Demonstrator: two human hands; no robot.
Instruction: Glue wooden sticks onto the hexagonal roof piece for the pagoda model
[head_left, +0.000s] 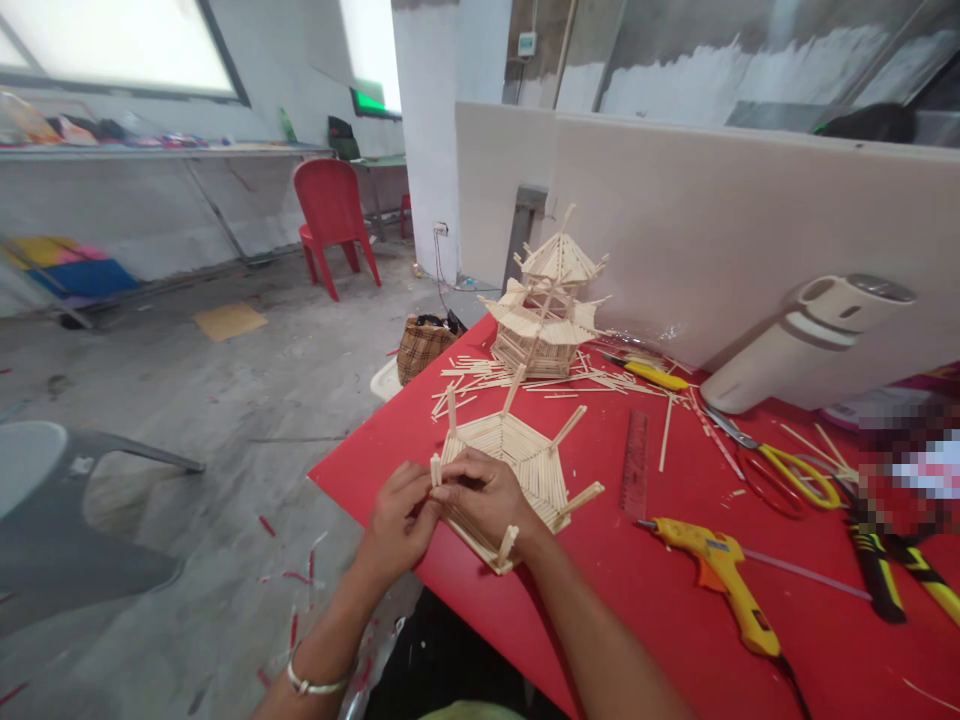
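Your left hand (pixel 401 520) and right hand (pixel 486 495) both pinch 1 upright stick (pixel 436 470) at the near-left corner of the hexagonal stick panel (pixel 525 455), which lies flat on the red bench (pixel 660 600), stretching away rightward from your fingertips.

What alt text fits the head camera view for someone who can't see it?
The left hand and right hand pinch a corner of a hexagonal stick base on a red table. Behind it stands a stick pagoda among loose sticks; a yellow glue gun, ruler and scissors lie to the right.
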